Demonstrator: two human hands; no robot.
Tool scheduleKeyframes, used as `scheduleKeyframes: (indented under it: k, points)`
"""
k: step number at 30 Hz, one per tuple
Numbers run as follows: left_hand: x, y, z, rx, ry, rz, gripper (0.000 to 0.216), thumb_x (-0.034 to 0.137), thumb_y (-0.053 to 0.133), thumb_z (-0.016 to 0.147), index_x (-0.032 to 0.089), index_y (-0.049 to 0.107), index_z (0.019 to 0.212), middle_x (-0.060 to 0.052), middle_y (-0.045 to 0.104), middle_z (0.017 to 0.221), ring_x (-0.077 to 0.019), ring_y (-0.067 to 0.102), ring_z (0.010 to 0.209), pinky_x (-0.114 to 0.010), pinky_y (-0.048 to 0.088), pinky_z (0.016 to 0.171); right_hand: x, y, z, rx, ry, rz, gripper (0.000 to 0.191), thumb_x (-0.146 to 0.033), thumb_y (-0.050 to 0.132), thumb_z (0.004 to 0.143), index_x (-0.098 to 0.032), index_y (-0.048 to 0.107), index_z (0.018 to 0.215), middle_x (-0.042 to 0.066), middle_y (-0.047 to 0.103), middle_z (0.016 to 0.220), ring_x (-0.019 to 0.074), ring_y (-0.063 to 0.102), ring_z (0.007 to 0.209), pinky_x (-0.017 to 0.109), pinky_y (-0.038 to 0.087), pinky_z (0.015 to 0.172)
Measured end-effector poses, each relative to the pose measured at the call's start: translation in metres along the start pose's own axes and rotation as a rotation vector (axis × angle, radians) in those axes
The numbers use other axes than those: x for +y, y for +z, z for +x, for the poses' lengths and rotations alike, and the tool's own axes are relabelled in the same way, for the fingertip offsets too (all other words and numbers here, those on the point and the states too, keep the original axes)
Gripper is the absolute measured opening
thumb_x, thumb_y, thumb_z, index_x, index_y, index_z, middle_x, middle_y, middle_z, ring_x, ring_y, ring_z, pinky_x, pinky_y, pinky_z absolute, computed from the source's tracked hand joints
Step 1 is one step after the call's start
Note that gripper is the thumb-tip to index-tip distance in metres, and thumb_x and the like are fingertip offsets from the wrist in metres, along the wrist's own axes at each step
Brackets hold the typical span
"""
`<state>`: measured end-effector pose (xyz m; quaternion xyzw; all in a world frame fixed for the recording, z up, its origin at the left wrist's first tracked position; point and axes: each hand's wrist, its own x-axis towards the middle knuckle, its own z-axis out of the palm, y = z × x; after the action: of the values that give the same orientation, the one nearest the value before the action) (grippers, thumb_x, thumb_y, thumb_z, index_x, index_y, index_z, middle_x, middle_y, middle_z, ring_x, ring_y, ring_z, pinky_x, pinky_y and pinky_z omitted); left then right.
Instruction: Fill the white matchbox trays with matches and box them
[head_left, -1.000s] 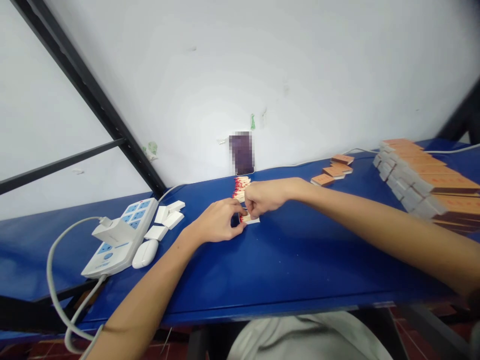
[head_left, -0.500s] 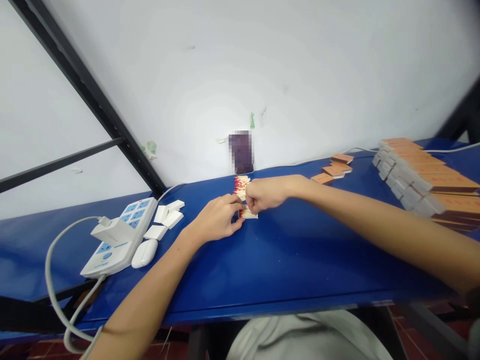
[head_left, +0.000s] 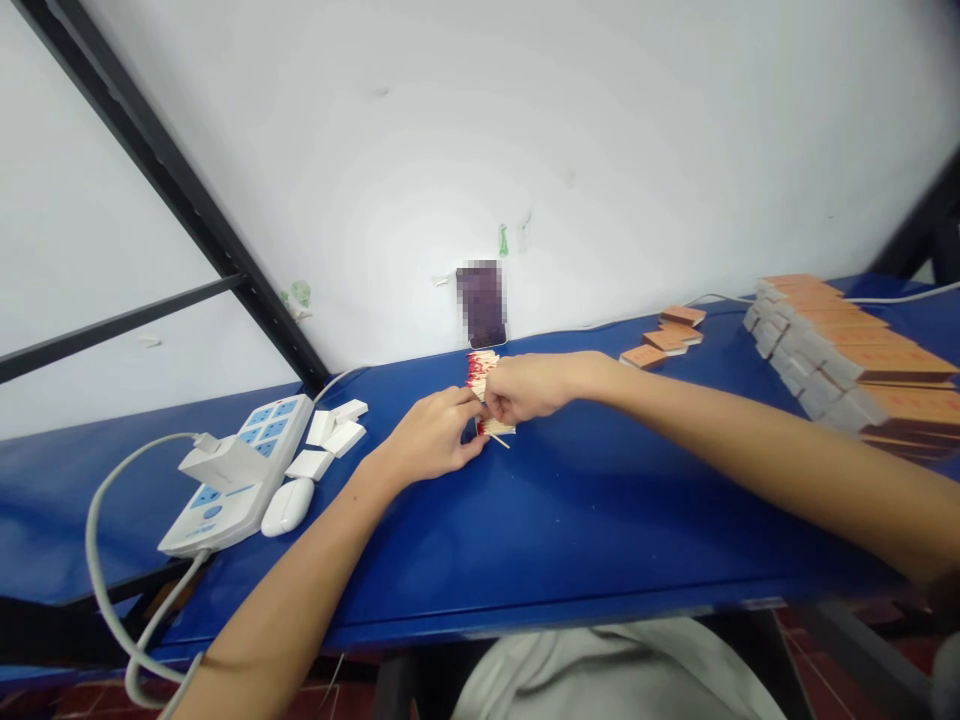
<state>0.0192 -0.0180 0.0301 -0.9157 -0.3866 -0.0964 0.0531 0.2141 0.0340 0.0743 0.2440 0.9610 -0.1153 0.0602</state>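
Both my hands meet at the middle of the blue table (head_left: 570,520). My left hand (head_left: 435,438) curls its fingers round a small white matchbox tray (head_left: 498,428) filled with red-tipped matches. My right hand (head_left: 525,388) is closed in a pinch over the same tray, gripping matches, and one match pokes out below at a slant. Just behind my hands lies a loose pile of red-tipped matches (head_left: 480,366).
A white power strip (head_left: 240,470) with a grey cable, a white mouse-like case (head_left: 288,506) and several white trays (head_left: 334,434) lie at the left. Orange matchbox sleeves (head_left: 667,342) and a long stack of boxes (head_left: 847,360) stand at the right. A phone (head_left: 481,304) leans on the wall.
My hands have drawn a little closer together over the tray. One match now sticks out at a slant below my right hand.
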Motion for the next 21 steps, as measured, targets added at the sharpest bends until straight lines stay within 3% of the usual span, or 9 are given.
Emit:
scheduleKeyframes:
  k: [6,11,21]
  points:
    - [0.0018,0.0002,-0.0008,0.011,-0.012,-0.033,0.019,0.033,0.057,0.086,0.021,0.062,0.100,-0.007,0.066,0.099,-0.0224,0.061,0.091,-0.033,0.048,0.079,0.0057,-0.0047,-0.0018,0.015,0.001,0.055,0.015,-0.022,0.056,0.076,-0.014,0.067,0.071,0.000,0.062,0.062,0.0097,0.047,0.054,0.025,0.030,0.054]
    - [0.0041,0.0000,-0.0005,-0.002,0.001,-0.119,0.015,0.033,0.056,0.087,0.021,0.061,0.095,-0.004,0.067,0.094,-0.0207,0.062,0.087,-0.031,0.046,0.077,0.0054,-0.0026,-0.0008,-0.150,0.006,0.225,0.024,-0.037,0.064,0.075,-0.014,0.069,0.074,0.001,0.066,0.065,0.0105,0.055,0.052,0.024,0.036,0.056]
    - [0.0006,0.0027,-0.0002,0.010,-0.018,-0.182,0.012,0.030,0.060,0.083,0.021,0.059,0.092,-0.003,0.068,0.094,-0.0203,0.062,0.087,-0.030,0.045,0.077,0.0040,0.0027,0.0033,-0.154,-0.004,0.255,0.014,-0.024,0.059,0.073,-0.013,0.067,0.072,0.001,0.067,0.069,0.0100,0.057,0.054,0.023,0.038,0.055]
